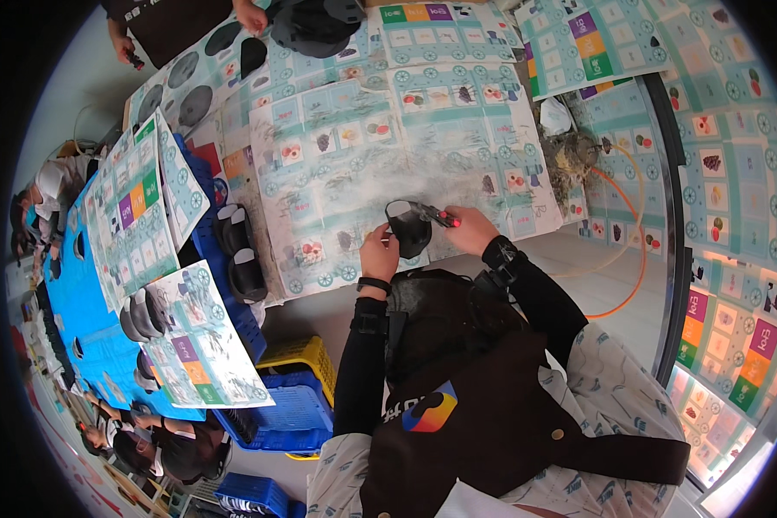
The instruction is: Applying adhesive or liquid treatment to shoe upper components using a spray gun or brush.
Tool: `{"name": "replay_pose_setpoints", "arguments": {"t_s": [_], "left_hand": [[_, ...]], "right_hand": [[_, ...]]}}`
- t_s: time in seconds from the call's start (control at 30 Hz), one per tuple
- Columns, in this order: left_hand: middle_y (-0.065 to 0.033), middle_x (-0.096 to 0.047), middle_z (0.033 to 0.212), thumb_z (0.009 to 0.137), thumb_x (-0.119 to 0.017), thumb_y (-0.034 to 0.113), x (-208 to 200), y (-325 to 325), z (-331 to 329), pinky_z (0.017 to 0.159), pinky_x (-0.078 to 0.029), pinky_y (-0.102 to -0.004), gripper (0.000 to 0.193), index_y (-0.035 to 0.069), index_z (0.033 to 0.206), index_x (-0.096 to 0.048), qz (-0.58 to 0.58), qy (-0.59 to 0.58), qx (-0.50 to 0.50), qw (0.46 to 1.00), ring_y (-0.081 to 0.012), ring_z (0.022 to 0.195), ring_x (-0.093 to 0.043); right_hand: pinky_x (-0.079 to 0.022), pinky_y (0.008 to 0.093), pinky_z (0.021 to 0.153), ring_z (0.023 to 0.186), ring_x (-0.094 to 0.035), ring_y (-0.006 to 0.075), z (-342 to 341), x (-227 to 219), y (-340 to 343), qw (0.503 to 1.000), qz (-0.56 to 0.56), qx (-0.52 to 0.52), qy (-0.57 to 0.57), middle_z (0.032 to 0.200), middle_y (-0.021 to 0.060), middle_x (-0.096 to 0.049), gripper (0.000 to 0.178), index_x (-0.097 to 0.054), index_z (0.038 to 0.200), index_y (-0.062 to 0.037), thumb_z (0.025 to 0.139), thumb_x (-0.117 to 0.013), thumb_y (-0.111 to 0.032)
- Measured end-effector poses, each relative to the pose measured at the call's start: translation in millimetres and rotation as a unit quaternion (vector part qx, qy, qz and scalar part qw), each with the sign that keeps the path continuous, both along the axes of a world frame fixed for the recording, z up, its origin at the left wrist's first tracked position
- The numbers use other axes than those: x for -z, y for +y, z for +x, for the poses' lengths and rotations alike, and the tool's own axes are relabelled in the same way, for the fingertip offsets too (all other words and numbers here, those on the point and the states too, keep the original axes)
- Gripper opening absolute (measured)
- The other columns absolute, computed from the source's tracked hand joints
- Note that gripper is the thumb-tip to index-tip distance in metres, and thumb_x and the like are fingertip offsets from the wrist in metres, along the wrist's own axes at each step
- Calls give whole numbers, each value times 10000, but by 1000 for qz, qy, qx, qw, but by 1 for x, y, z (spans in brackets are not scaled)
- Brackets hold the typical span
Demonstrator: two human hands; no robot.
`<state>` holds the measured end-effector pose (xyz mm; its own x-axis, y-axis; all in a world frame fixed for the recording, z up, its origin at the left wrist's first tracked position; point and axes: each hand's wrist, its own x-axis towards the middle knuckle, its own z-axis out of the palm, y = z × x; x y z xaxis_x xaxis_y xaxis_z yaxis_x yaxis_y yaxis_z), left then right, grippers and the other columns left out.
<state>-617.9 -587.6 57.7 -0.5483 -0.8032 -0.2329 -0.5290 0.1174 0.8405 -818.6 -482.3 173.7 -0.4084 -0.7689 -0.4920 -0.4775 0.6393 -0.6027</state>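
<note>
Between my hands, over the near edge of the paper-covered table point(319, 216), is a rounded black molded piece point(413, 231) with a pale grey patch at its top. My left hand point(379, 255) pinches its left side. From the right, my right hand point(473, 231) grips a small black hand tool point(443, 217) with red parts. The tool's front end meets the upper right rim of the piece; its exact kind is too small to tell. Dark dust and scuff marks spread over the paper beyond my hands.
Stacked black molded pieces point(240, 255) sit on a blue crate at left. More lie on a printed sheet point(207, 345). Yellow point(315, 358) and blue baskets point(289, 410) stand below. An orange hose point(639, 250) curves at right. Across the table, a co-worker's hand point(250, 17) is near black pieces.
</note>
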Motion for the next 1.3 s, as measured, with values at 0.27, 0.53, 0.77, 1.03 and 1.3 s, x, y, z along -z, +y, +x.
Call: {"name": "replay_pose_setpoints", "arguments": {"t_s": [0.27, 0.53, 0.77, 1.03, 1.3], "left_hand": [[-154, -730, 962, 886, -669, 124, -6, 1, -2, 730, -575, -370, 345, 12, 1212, -667, 1, 4, 11, 1000, -267, 812, -731], [-145, -731, 967, 891, -664, 126, -1, 3, -1, 742, -575, -367, 344, 30, 1221, -670, -2, 19, 6, 1000, -263, 819, -732], [-152, -729, 983, 902, -623, 134, 11, -2, 5, 772, -566, -400, 322, 38, 1203, -683, 48, 13, -16, 999, -295, 855, -717], [-131, -747, 929, 923, -630, 114, 14, 5, 8, 734, -576, -337, 314, 40, 1224, -678, 22, 18, -19, 999, -219, 837, -743], [-138, -742, 933, 925, -632, 106, 16, 6, 8, 735, -576, -335, 313, 34, 1226, -673, 30, 29, -25, 999, -220, 822, -739]], "right_hand": [[-483, 527, 790, 925, -616, 464, 2, -2, 8, 999, -34, 21, -1, 924, 254, -669, 240, -655, 981, -9, 838, -565, -180], [-486, 449, 740, 823, -630, 425, 1, 15, 39, 999, -18, -30, -5, 852, 226, -663, 276, -645, 1040, -18, 801, -631, -158], [-497, 479, 784, 931, -613, 459, 5, -12, 13, 993, 23, -37, -107, 948, 254, -669, 280, -661, 1050, -27, 816, -597, -168], [-487, 427, 742, 818, -609, 411, 5, 3, 21, 995, -30, -36, -83, 867, 227, -661, 309, -661, 1079, -28, 813, -630, -183], [-515, 421, 784, 903, -649, 411, 12, 8, 32, 994, 20, 3, -105, 962, 226, -698, 409, -683, 1186, -61, 804, -628, -196]]}}
